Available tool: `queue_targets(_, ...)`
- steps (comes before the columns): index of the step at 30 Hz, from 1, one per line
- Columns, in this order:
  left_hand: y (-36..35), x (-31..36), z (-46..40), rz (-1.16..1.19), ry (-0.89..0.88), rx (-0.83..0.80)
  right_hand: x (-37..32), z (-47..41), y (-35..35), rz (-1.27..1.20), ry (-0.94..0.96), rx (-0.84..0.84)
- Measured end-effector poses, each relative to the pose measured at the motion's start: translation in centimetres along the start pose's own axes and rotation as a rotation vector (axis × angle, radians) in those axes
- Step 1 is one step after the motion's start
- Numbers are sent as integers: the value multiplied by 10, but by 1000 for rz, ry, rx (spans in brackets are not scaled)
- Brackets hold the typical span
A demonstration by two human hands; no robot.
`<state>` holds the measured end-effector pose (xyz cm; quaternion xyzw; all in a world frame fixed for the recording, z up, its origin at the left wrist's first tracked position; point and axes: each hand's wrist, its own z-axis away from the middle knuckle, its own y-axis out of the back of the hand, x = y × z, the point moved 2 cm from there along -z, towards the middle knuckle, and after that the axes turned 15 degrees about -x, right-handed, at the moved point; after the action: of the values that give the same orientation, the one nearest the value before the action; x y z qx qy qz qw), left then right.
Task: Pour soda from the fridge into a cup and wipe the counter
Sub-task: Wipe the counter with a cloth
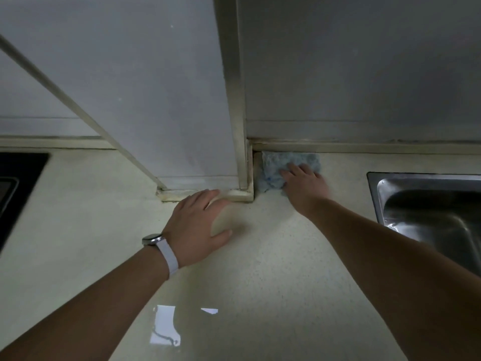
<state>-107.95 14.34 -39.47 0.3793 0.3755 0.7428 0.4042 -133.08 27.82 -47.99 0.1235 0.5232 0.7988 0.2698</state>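
The right hand [304,185] was flat on the blue cloth [276,169], fingers straight and spread, its grip apart and pressing rather than clutching. That cloth lay on the desk [273,256], tucked into the corner where the wall pillar [203,105] met the back wall, touching the pillar's base trim on one side and the strip along the wall behind it. Part of the cloth was hidden under the palm.

The left hand [197,225] was on the other side of that pillar corner, just in front of the pillar's base, fingers straight and loosely spread, grip apart with nothing in it; the fingertips reached to the base trim, and whether the palm rested on the desk or hovered just above it could not be told. A watch [156,241] with a pale strap sat on that wrist.

Further from the pillar, to the right of the cloth, the steel sink [426,212] was set into the desk. Well off to the pillar's left, a dark stovetop [15,183] showed at the desk's edge. Nearer the camera, bright window reflections lay on the pale speckled surface.
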Motion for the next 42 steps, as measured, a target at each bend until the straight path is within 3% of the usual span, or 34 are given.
queue_targets(6,1,1,20,15,50,4,-6,3,1,-106,-61,27)
queue_targets(10,8,2,41,-26,55,21,-9,18,5,-268,-167,-128)
queue_targets(12,12,3,54,-88,65,19,-16,26,8,-305,-142,-189)
queue_targets(17,17,1,93,-97,146,50,-41,67,25,-713,-75,-123)
queue_targets(20,13,-5,118,-77,198,62,-71,94,34,-799,32,-166)
queue_targets(23,7,-11,140,-95,186,57,-105,119,38,-776,116,-137)
queue_targets(32,-6,-59,191,-76,62,118,-214,178,6,-553,381,166)
queue_targets(36,-19,-92,216,-65,21,97,-259,193,-29,-256,286,136)
queue_targets(42,-42,-120,240,-41,-33,81,-303,214,-83,-118,263,-25)
